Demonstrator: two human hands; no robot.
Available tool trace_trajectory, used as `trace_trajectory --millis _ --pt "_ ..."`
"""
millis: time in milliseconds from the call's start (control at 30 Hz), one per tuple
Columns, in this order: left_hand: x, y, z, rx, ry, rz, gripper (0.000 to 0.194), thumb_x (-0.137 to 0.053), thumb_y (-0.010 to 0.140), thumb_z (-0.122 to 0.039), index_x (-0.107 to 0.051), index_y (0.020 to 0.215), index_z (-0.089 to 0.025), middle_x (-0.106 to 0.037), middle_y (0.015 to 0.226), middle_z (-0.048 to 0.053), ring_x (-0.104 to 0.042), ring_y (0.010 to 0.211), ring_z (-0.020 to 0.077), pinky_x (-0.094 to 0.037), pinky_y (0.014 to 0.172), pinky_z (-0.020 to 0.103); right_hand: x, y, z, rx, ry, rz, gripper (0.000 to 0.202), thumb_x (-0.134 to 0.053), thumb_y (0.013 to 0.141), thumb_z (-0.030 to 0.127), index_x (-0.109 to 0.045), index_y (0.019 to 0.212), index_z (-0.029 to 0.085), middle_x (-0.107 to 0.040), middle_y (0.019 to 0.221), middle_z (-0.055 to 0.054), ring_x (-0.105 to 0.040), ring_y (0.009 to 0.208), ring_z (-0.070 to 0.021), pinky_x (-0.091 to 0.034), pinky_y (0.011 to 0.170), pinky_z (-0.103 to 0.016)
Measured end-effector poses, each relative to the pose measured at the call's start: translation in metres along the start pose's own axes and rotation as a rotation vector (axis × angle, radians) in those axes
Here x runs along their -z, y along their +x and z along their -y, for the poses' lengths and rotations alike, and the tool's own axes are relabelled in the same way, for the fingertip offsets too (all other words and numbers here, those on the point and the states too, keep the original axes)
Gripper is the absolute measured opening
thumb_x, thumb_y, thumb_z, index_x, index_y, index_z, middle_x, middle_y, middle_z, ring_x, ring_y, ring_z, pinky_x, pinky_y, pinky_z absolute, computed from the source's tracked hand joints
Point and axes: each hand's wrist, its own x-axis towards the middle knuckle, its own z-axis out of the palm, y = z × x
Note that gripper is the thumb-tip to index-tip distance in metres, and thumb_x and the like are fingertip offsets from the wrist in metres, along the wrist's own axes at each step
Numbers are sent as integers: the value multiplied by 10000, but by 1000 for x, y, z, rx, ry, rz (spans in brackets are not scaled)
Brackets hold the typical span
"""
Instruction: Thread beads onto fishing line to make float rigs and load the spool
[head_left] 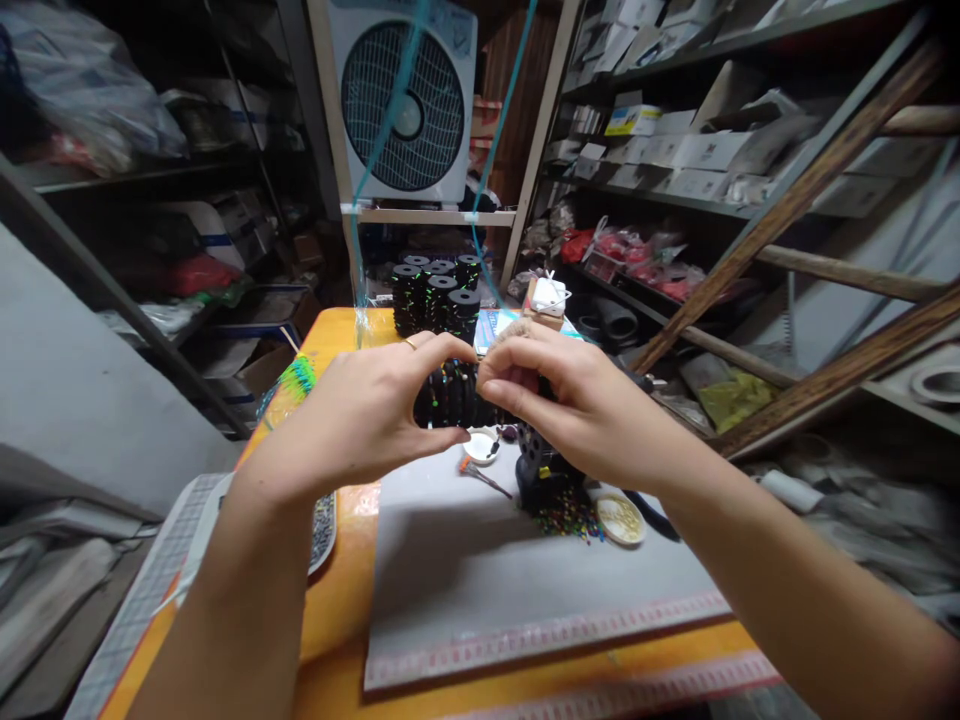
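My left hand point(375, 405) curves round a black ringed roll point(450, 395) with small coloured beads on it, thumb below and index finger above. Its other fingers are hidden. My right hand point(559, 385) is closed in a pinch at the right end of the roll, and what it holds is hidden. Below it, a black stand with holes point(532, 475) rests on the white board point(450, 570), partly covered by the hand. Loose coloured beads point(566, 518) lie at its foot. An orange-tipped tool point(484, 477) lies beside a small white dish point(480, 446).
Several upright black spools point(442, 295) stand at the yellow table's point(345, 570) far end. A round dish of gold-coloured bits point(621, 520) sits to the right, a tray of grey beads point(322, 535) to the left. A wooden ladder point(795, 220) leans at right; a fan point(405, 115) stands behind.
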Motion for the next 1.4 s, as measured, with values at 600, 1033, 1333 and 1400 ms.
trace_trajectory --millis 600,1033,1333,1400 --pt "-2 1 0 8 11 17 464 -677 800 -395 -511 1222 -293 -698 920 -30 -674 792 196 -444 697 258 -27 -20 -9 269 -233 -301 175 -515 934 53 -599 937 207 -652 954 -62 -608 906 -184 -497 822 -334" --pt "-2 1 0 -3 -20 -3 463 -677 792 -343 -520 1221 -272 -709 1073 -47 -682 813 161 -431 653 237 -32 -29 -17 476 -530 -332 228 -594 860 14 -662 1058 105 -697 996 -140 -643 934 -231 -566 881 -398" --pt "0 0 -3 12 -12 -4 528 -704 789 -362 -496 1264 -263 -675 1220 -8 -681 980 213 -482 762 289 -28 -55 -8 455 -832 -180 422 -621 925 187 -567 1301 3 -657 1265 -179 -564 1165 -318 -544 917 -454" --pt "1 -1 -5 6 -7 -11 588 -737 772 -353 -474 1288 -255 -651 1256 22 -664 1036 243 -497 815 333 -25 -70 -9 376 -786 -143 471 -599 943 228 -513 1372 53 -595 1356 -153 -487 1260 -316 -486 1003 -460"
